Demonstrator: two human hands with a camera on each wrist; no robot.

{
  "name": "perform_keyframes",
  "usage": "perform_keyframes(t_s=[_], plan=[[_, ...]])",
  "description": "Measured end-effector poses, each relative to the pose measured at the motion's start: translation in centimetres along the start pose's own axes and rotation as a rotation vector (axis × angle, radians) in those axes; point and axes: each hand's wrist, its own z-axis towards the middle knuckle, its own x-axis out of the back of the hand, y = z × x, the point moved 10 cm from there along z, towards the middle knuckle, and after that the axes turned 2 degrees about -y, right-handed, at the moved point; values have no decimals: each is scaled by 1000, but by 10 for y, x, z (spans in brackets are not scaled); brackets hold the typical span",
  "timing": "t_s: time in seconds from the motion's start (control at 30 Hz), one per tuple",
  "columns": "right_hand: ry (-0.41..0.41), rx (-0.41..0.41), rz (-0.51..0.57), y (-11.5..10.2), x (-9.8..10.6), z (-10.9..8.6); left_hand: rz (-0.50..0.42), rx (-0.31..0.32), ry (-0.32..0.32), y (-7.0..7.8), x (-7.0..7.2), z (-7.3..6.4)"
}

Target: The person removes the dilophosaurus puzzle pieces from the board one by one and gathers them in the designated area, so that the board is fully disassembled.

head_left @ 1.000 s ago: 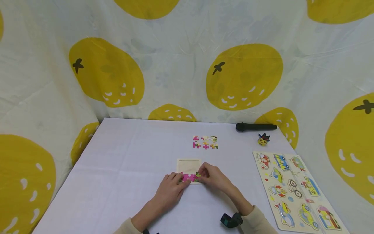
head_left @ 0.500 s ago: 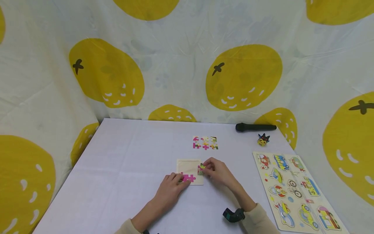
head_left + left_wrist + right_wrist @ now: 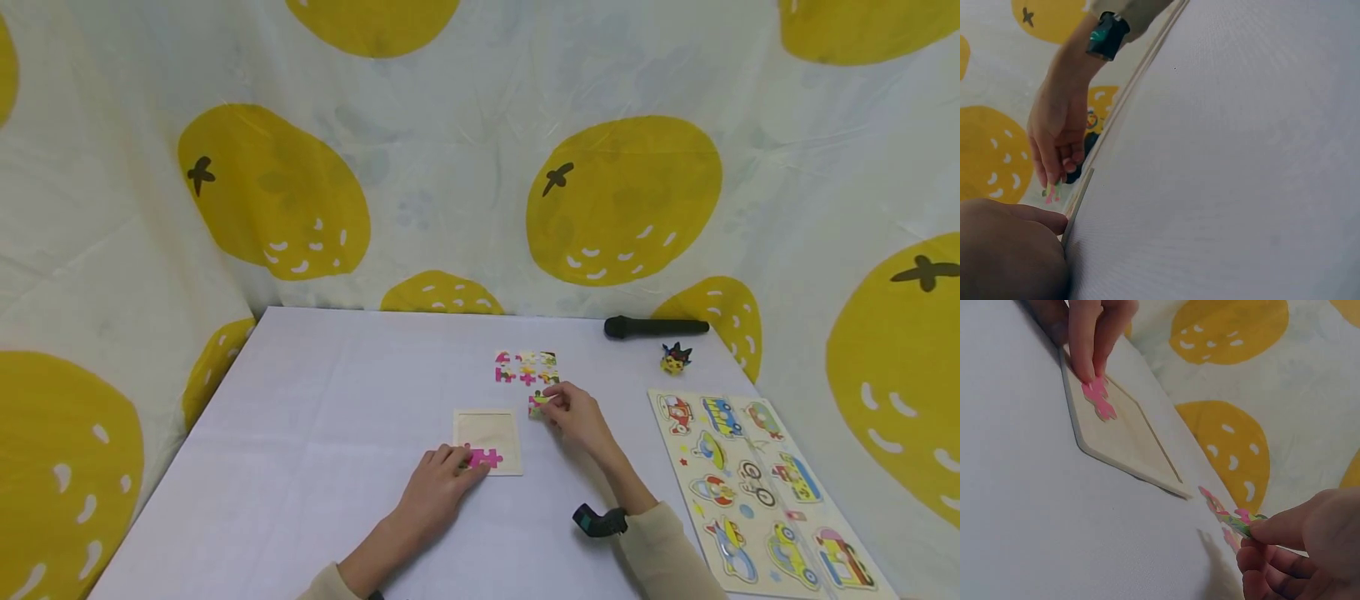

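A small wooden puzzle tray (image 3: 517, 442) lies at the middle of the table. Joined pink puzzle pieces (image 3: 489, 457) are in its near left part. My left hand (image 3: 435, 487) rests at that corner, fingertips touching these pieces and partly covering them. To the right of the tray, my right hand (image 3: 579, 417) pinches a green and pink puzzle piece (image 3: 536, 406) between thumb and fingers. In the right wrist view this piece (image 3: 1238, 524) is off the table, apart from the tray. Several loose puzzle pieces (image 3: 527, 377) lie in two rows just behind it.
A large board with vehicle pictures (image 3: 750, 479) lies along the right side of the table. Behind it are a small figurine (image 3: 676, 358) and a black microphone (image 3: 652, 327). A patterned cloth (image 3: 450, 183) hangs behind the table.
My right hand has lifted the green and pink puzzle piece out of the tray's near right corner and carried it back and right, past the tray's edge. The left hand has stayed in place.
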Motion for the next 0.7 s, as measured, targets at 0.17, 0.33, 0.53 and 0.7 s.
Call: perform_keyframes(t_s=[0.17,0.33,0.53,0.7], plan=[[39,-48,3,14,9,11,1,-6,21,0,1,0],[71,-51,-28,20,15,18,-1,-12,34,1,1,-1],[81,-71,-45,26,18,23,-4,-16,52,1,3,-1],[97,-87,-59,29,20,23,-3,-15,57,1,2,-1]])
